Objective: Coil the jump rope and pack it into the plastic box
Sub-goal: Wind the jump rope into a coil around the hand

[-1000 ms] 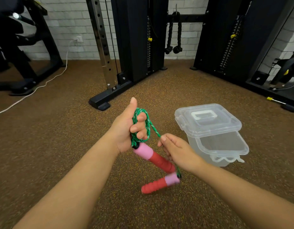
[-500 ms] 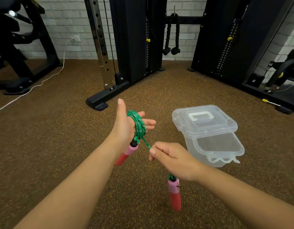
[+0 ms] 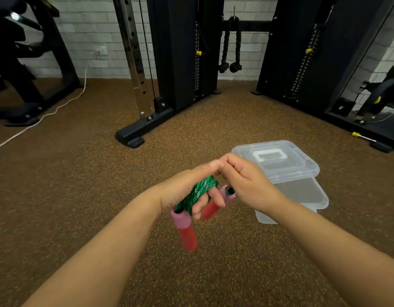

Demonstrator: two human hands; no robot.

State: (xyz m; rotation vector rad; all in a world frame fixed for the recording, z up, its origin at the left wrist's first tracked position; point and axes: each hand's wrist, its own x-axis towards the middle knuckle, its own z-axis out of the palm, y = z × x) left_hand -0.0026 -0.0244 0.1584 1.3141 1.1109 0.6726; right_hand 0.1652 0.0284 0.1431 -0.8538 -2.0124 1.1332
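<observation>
brown speckled gym flooring is filling the frame, with black machines standing across the top. at centre, the left hand is wearing the green jump rope coiled round its loosely bent fingers, one red handle hanging straight down, blurred. the right hand is curling against it, seemingly pinching the rope end by the second handle; that grip is hidden. the plastic box is sitting just right of the hands, nearer the right one, lid lying askew across its upper part.
</observation>
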